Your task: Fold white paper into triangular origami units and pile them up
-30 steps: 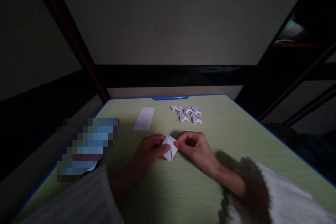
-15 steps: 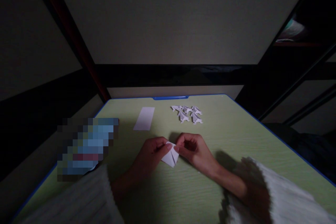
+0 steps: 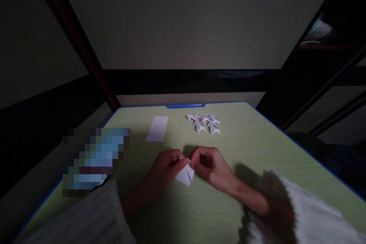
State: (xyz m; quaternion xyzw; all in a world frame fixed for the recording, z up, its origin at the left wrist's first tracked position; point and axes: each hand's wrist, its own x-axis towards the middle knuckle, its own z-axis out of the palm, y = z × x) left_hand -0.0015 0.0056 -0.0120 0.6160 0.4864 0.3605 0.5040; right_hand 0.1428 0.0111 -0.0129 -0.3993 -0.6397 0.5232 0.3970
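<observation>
A small folded piece of white paper (image 3: 185, 174) is held between my two hands, above the near middle of the table. My left hand (image 3: 168, 166) pinches its left and upper edge, thumb on top. On the other side my right hand (image 3: 207, 164) grips the upper right edge between thumb and fingers. A diagonal slit between two flaps shows on the paper, and its lower corner points toward me. The fingertips hide the top of the fold.
Several folded white paper figures (image 3: 199, 126) sit together beyond my hands. A flat white paper rectangle (image 3: 158, 129) lies to their left. A pixelated, bluish object (image 3: 95, 160) rests at the left of the green table (image 3: 257, 152), which has a blue rim.
The folded paper has shifted slightly toward me and tilted. My thumbs have come closer together at its top edge, covering more of it.
</observation>
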